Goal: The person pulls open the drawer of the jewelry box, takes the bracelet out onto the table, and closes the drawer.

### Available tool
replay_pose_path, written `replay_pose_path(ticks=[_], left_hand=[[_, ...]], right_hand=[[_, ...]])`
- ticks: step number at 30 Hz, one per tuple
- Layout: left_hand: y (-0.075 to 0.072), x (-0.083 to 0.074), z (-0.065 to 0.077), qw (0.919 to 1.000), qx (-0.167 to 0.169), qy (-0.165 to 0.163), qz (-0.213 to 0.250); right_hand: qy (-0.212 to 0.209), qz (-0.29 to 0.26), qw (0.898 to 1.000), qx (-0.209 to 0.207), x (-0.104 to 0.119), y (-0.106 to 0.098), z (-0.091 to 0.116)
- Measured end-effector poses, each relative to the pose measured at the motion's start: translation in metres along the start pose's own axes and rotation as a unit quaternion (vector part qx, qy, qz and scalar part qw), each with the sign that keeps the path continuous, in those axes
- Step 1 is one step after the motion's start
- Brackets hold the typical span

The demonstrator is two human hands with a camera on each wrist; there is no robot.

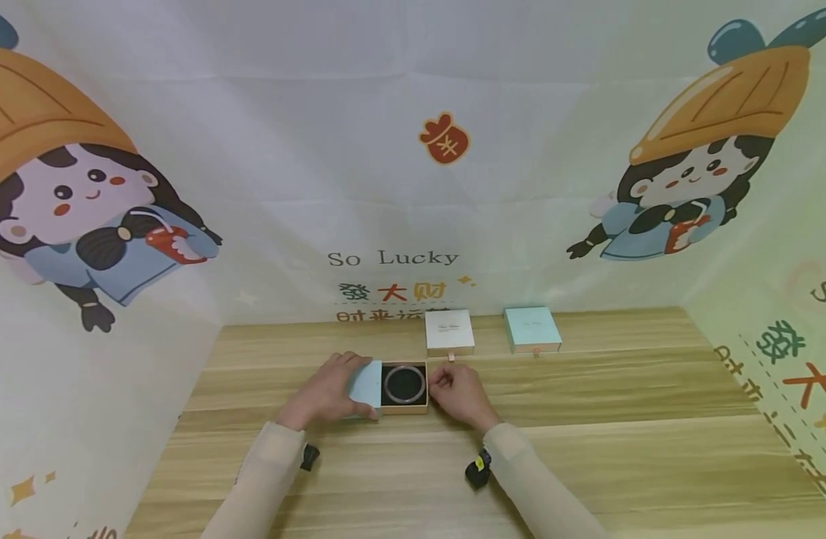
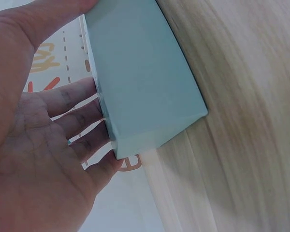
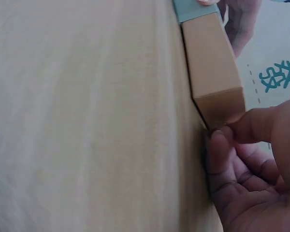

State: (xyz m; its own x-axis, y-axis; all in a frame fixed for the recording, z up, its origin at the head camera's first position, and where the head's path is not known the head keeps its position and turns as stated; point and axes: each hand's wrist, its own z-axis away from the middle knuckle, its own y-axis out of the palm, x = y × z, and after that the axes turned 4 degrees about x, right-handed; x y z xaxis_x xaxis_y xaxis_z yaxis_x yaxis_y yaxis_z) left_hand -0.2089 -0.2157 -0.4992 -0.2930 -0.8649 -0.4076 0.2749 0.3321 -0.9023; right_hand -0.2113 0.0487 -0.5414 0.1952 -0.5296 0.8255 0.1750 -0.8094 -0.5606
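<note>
My left hand [image 1: 326, 389] grips the light blue sleeve [image 1: 367, 385] of a small drawer box lying on the table. In the left wrist view, its thumb lies along one edge of the sleeve [image 2: 140, 72] and the fingers along the far side. A tan drawer [image 1: 404, 409] sticks out to the right of the sleeve, with a pale bangle [image 1: 388, 385] on black padding inside. At the drawer's outer end, my right hand [image 1: 461, 393] pinches with thumb and forefinger. In the right wrist view, the pinching fingertips sit low against the drawer's end [image 3: 220, 106] and hide what lies between them.
Behind the hands stand a white box [image 1: 449, 331] with a small pull tab and, to its right, a light blue box [image 1: 532, 329]. A printed cloth [image 1: 399, 217] rises along the back edge of the wooden table [image 1: 621, 449] and at both sides.
</note>
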Motion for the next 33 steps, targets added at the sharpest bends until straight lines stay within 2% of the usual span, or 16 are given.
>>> replay_pose_path(ticks=[6,10,16,22,25,30,33], left_hand=[[0.000,-0.002,0.000,1.0000,-0.001,0.002,0.005],[-0.003,-0.002,-0.001,1.0000,-0.001,0.006,0.005],[-0.004,-0.002,-0.001,1.0000,0.001,0.007,0.003],[-0.004,-0.002,-0.001,1.0000,0.003,0.006,0.001],[-0.003,-0.002,-0.001,1.0000,0.006,0.004,0.001],[-0.001,0.000,-0.001,1.0000,0.005,0.004,-0.002],[-0.001,0.000,-0.001,1.0000,0.006,0.006,-0.001]], right_hand=[[0.009,0.001,1.000,0.023,0.005,-0.006,0.004],[0.009,0.013,1.000,0.021,0.014,-0.008,0.007],[-0.021,0.040,0.999,0.018,0.019,-0.010,0.009],[-0.044,0.082,0.995,0.044,0.029,-0.014,0.010],[-0.062,0.115,0.990,0.061,0.035,-0.015,0.010],[-0.105,0.181,0.974,0.085,0.046,-0.012,0.006],[-0.108,0.203,0.968,0.100,0.053,-0.008,0.003]])
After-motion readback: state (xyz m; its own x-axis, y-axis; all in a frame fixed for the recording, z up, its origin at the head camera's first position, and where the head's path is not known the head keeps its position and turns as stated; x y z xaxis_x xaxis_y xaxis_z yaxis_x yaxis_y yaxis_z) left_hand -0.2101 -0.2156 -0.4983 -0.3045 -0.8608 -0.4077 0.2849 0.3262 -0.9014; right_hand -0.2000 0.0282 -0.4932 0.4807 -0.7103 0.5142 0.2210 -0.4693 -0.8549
